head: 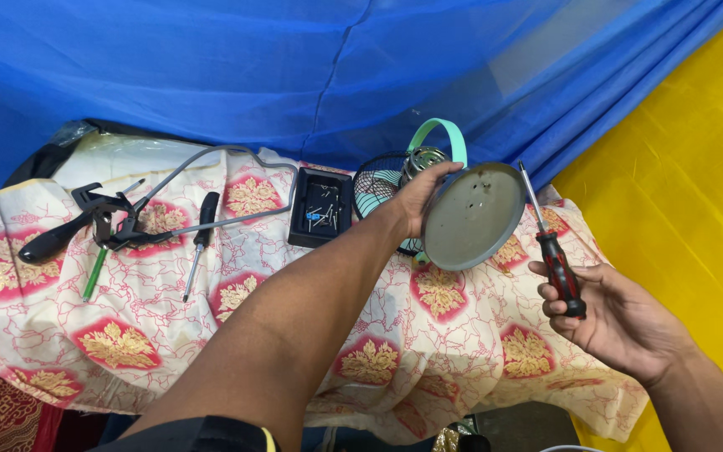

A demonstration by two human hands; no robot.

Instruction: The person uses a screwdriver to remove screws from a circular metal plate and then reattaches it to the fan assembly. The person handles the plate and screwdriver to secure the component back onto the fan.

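Two hands engaged: left hand [416, 201] grips fan base [472, 218] by rim; right hand [604, 314] closed around screwdriver [552, 247], tip up beside base.

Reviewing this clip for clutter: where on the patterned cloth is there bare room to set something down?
Free: the near cloth below the black-handled screwdriver and pliers, and the front right patch under the right hand. Crowded: the back edge, with cable, black screw tray and fan by the left hand.
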